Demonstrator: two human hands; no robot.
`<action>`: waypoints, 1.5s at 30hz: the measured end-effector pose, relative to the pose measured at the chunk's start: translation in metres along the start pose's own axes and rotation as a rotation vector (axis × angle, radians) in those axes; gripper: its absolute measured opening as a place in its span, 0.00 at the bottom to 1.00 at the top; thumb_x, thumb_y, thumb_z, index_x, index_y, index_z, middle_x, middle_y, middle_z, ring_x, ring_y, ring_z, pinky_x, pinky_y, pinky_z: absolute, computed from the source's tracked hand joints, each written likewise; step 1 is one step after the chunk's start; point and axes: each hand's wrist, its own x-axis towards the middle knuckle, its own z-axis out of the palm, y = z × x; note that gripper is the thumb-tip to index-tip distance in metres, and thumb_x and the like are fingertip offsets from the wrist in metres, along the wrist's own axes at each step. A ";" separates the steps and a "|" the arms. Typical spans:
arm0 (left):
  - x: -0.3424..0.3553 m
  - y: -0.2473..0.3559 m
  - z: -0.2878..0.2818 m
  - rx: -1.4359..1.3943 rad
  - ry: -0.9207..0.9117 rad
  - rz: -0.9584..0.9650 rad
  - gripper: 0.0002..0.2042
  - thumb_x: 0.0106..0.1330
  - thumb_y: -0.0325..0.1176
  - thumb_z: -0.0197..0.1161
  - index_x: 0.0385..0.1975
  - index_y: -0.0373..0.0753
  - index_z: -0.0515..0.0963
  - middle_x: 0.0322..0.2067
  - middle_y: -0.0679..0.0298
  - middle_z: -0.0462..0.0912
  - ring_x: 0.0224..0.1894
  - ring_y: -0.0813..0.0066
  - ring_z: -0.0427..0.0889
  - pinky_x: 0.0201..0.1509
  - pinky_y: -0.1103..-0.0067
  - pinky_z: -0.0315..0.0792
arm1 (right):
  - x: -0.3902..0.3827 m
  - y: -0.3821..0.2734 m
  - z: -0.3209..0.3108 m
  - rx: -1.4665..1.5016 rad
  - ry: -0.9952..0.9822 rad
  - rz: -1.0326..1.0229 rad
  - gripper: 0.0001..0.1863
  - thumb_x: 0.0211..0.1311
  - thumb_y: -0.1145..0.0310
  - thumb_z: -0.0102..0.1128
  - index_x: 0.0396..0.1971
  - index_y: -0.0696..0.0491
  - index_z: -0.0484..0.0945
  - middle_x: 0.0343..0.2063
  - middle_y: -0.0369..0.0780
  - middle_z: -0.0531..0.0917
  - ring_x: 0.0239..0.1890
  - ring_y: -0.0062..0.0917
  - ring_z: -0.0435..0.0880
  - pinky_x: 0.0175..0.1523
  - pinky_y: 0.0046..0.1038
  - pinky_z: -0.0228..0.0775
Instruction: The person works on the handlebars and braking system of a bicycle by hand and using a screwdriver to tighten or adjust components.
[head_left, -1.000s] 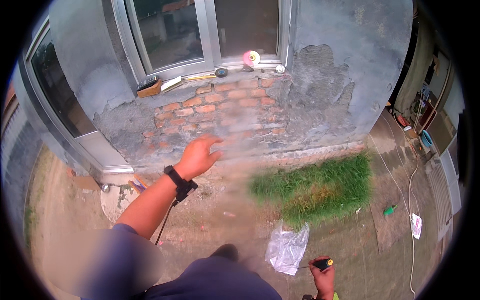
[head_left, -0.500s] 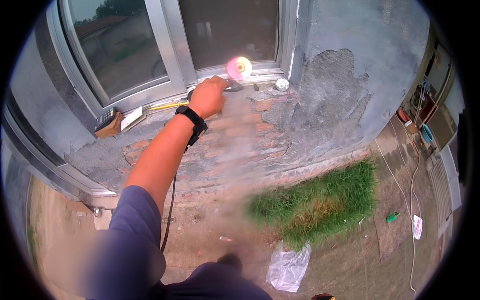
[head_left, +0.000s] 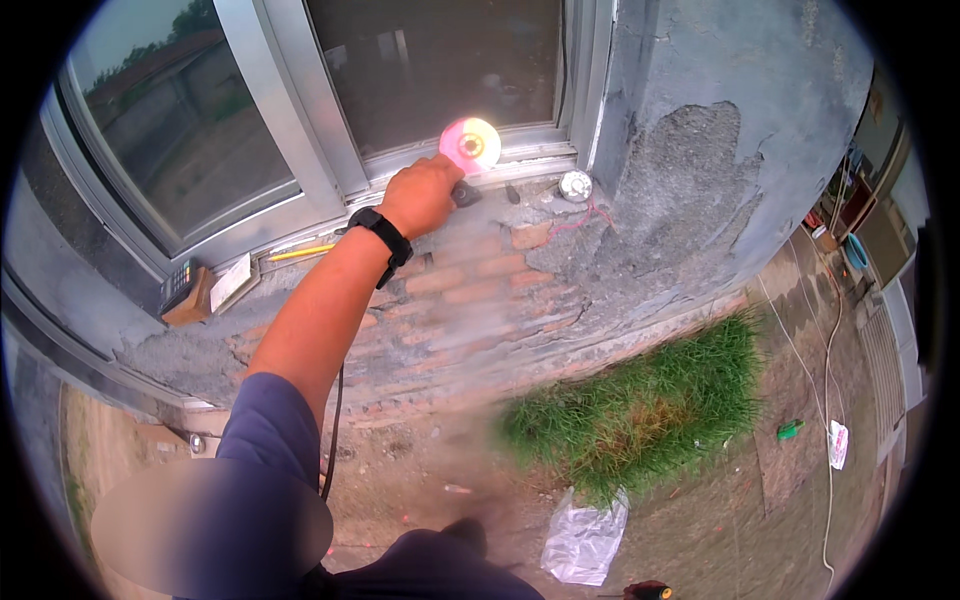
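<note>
My left hand (head_left: 420,195) reaches over the window ledge, wearing a black watch (head_left: 379,238) on its wrist. Its fingertips are closed at the lower left edge of a shiny disc (head_left: 470,146), pink and yellow with glare. The disc is upright in front of the window frame. Just below the fingers a dark grey object (head_left: 465,195) lies on the ledge, partly hidden by the hand. A round silvery-white thing (head_left: 575,185) with thin pink string sits farther right. My right hand is out of sight.
Left on the ledge are a yellow pencil-like stick (head_left: 302,252), a white pad (head_left: 234,283) and a calculator-like keypad (head_left: 181,285) against a brick. Below lie grass (head_left: 640,400), a clear plastic bag (head_left: 585,540) and a pale cable (head_left: 828,500). A dark cord (head_left: 336,430) hangs beside my arm.
The disc has shifted left relative to the ledge, and its pink part now faces left. My fingertips have come to its edge. The whole view has shifted slightly.
</note>
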 end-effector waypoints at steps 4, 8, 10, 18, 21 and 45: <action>0.002 0.000 0.004 0.065 0.035 0.035 0.22 0.58 0.29 0.76 0.54 0.42 0.83 0.52 0.59 0.82 0.57 0.54 0.82 0.62 0.63 0.78 | 0.007 0.000 0.003 -0.018 -0.003 -0.030 0.19 0.74 0.69 0.67 0.59 0.60 0.83 0.55 0.42 0.87 0.59 0.29 0.82 0.68 0.34 0.72; 0.002 -0.001 0.000 0.021 0.087 0.091 0.20 0.58 0.28 0.76 0.52 0.41 0.83 0.49 0.59 0.81 0.56 0.54 0.82 0.60 0.63 0.78 | 0.004 -0.014 0.008 -0.078 0.019 -0.017 0.20 0.74 0.65 0.66 0.60 0.59 0.83 0.55 0.42 0.88 0.59 0.29 0.82 0.68 0.33 0.71; 0.000 0.002 -0.002 -0.031 0.090 0.101 0.18 0.57 0.28 0.76 0.49 0.40 0.83 0.48 0.59 0.80 0.55 0.54 0.82 0.59 0.62 0.78 | 0.001 -0.018 0.009 -0.099 0.031 0.008 0.20 0.74 0.64 0.66 0.60 0.58 0.83 0.55 0.43 0.88 0.59 0.29 0.83 0.68 0.33 0.71; -0.007 -0.004 -0.023 -0.190 0.024 0.055 0.11 0.60 0.28 0.73 0.40 0.38 0.81 0.41 0.54 0.86 0.48 0.48 0.84 0.51 0.59 0.77 | -0.015 -0.003 0.015 -0.021 0.040 0.046 0.22 0.74 0.62 0.67 0.61 0.58 0.83 0.58 0.42 0.87 0.61 0.30 0.82 0.69 0.34 0.70; -0.009 0.011 -0.039 -0.222 0.107 0.101 0.11 0.62 0.30 0.74 0.41 0.37 0.81 0.40 0.53 0.87 0.45 0.47 0.85 0.49 0.59 0.76 | -0.030 0.019 0.020 -0.024 0.063 -0.013 0.23 0.74 0.62 0.67 0.62 0.58 0.81 0.57 0.42 0.86 0.59 0.31 0.83 0.67 0.35 0.72; -0.641 0.645 -0.115 -1.024 -1.980 1.132 0.18 0.69 0.22 0.73 0.56 0.35 0.76 0.48 0.62 0.87 0.48 0.79 0.86 0.53 0.78 0.81 | -0.438 0.220 0.056 0.823 0.949 -0.240 0.14 0.66 0.69 0.77 0.48 0.56 0.85 0.38 0.33 0.88 0.42 0.15 0.83 0.48 0.24 0.77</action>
